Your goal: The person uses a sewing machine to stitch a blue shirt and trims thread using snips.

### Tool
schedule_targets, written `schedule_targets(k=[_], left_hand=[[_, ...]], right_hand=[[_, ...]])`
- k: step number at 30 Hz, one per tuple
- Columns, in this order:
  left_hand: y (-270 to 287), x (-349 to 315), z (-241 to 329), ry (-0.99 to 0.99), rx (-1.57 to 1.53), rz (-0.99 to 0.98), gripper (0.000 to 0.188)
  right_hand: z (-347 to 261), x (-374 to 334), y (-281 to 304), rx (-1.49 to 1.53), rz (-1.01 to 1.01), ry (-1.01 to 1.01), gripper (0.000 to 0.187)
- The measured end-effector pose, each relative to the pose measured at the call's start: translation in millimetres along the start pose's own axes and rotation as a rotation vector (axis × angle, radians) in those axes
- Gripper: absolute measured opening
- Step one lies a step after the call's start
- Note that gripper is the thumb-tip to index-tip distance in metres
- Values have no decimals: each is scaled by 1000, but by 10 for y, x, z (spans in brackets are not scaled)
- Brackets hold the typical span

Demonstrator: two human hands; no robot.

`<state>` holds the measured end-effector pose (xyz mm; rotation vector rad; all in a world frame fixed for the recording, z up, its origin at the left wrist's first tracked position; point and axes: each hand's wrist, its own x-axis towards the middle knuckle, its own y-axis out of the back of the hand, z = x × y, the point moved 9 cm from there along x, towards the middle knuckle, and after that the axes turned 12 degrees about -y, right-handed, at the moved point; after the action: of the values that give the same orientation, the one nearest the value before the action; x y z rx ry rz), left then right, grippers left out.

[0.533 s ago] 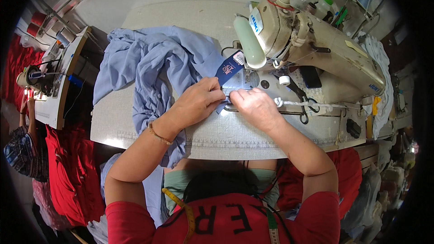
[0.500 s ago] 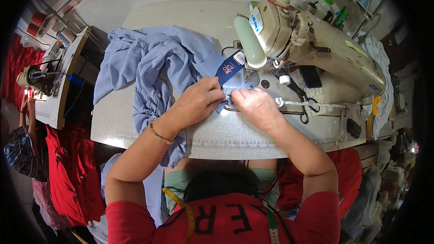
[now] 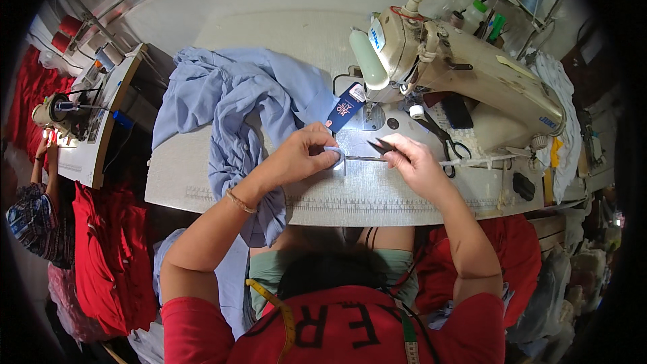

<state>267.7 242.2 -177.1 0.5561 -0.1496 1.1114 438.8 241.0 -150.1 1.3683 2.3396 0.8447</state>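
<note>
A light blue garment [image 3: 246, 84] lies bunched on the left part of the sewing table, with a dark blue hang tag [image 3: 345, 106] on its right side. My left hand [image 3: 303, 156] pinches a small edge of this garment in front of the sewing machine's needle area. Just to the right, my right hand [image 3: 416, 164] is closed around small dark thread snips [image 3: 381, 146]. Their blades point left toward the pinched cloth, a short gap away. How the fingers sit in the snips is partly hidden.
The sewing machine [image 3: 472, 67] stands at the back right. Black scissors [image 3: 448, 138] and a dark phone [image 3: 457, 112] lie beneath its arm. A ruler strip [image 3: 404, 210] runs along the table's front edge. At far left, another person's hands [image 3: 46, 147] work at a second machine.
My right hand has drawn back to the right from the cloth and now holds thread snips. My left hand still pinches the garment. The view has shifted slightly.
</note>
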Motion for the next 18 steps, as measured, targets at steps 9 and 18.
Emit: schedule_targets(k=[9,18], left_hand=[[-108,-74,483,-176,340,220,11],[-383,-144,78,238,-123,44,15]], right_hand=[[-50,-20,-306,553,-22,-338,50],[-51,22,-292,209,137,-201,32]])
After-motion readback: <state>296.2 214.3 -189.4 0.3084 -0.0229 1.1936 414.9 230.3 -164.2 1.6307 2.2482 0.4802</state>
